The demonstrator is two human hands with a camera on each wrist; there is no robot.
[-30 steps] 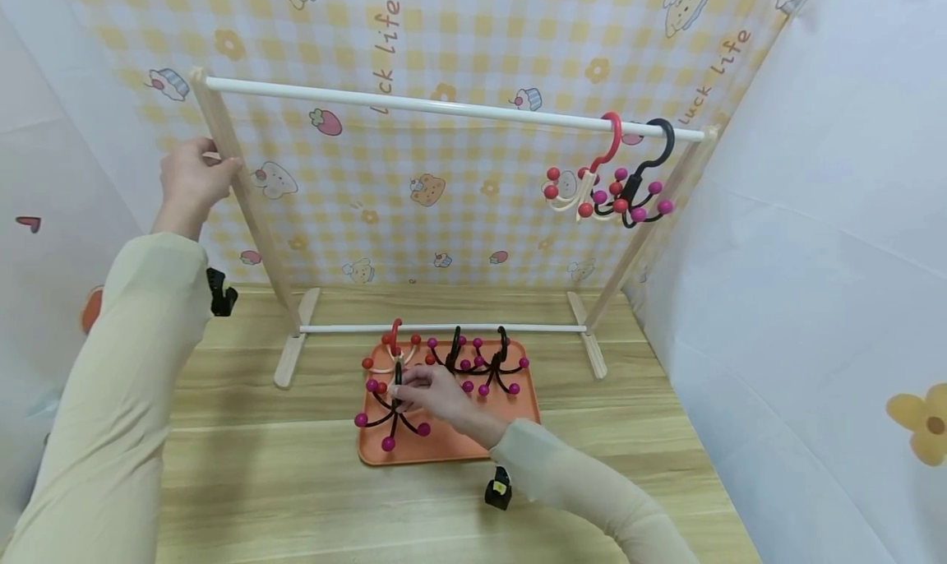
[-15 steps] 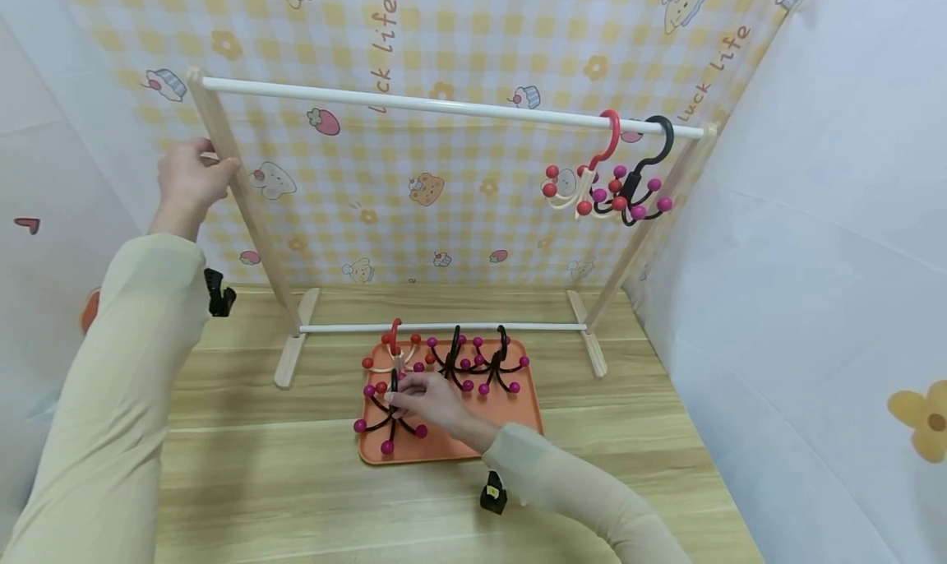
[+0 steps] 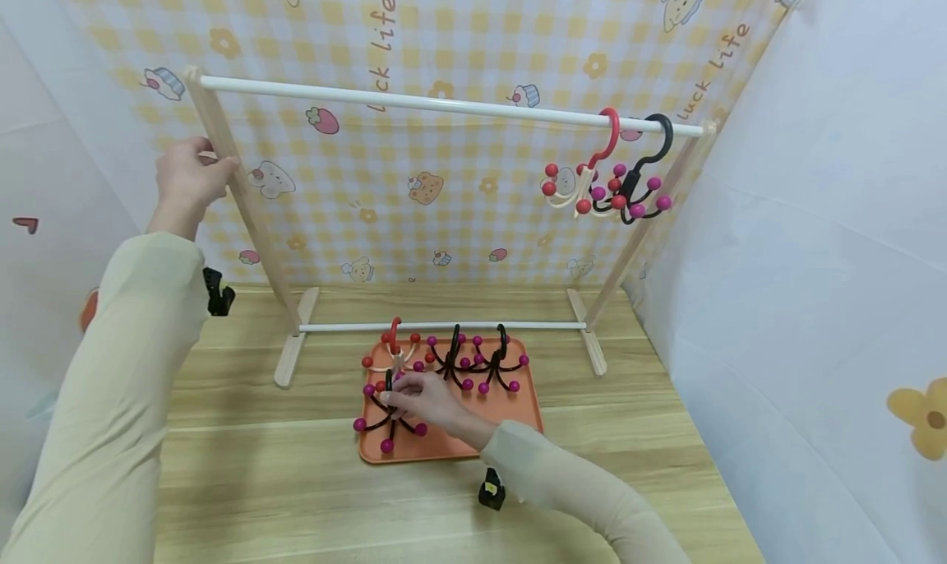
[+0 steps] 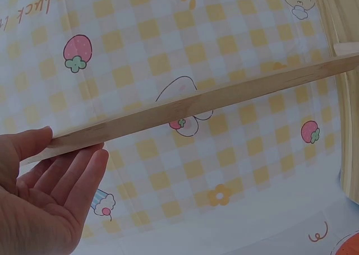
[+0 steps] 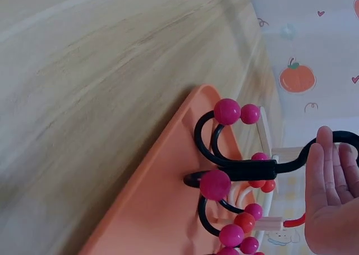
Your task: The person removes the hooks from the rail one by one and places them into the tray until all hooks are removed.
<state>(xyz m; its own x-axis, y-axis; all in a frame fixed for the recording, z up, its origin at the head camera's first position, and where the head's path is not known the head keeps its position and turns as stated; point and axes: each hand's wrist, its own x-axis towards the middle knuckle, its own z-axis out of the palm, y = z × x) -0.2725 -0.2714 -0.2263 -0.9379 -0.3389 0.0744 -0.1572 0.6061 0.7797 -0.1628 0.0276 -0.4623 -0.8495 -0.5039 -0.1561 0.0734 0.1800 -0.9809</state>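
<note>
My left hand [image 3: 191, 177] grips the left wooden post [image 4: 190, 105] of a hanging rack near its upper end, thumb on one side and fingers on the other. Over the left part of an orange tray [image 3: 473, 445], my right hand [image 3: 429, 401] holds a black octopus-style hook hanger [image 5: 247, 170] by its curved hook. This hanger's curved arms end in magenta balls [image 5: 227, 111]. Behind it in the tray stands a cream hanger with a red hook [image 3: 395, 334]. Two more black hangers [image 3: 450, 362] with mostly magenta balls stand along the tray's far side.
A white top bar [image 3: 414, 101] spans the rack. Near its right end hang a red-hooked cream hanger [image 3: 584, 187] and a black hanger [image 3: 631, 187]. A thin lower bar [image 3: 348, 328] runs behind the tray. Patterned cloth [image 3: 355, 202] covers the back, with white sheets at both sides.
My right hand has shifted slightly left and down with the black hanger's hook. My left hand stays on the post.
</note>
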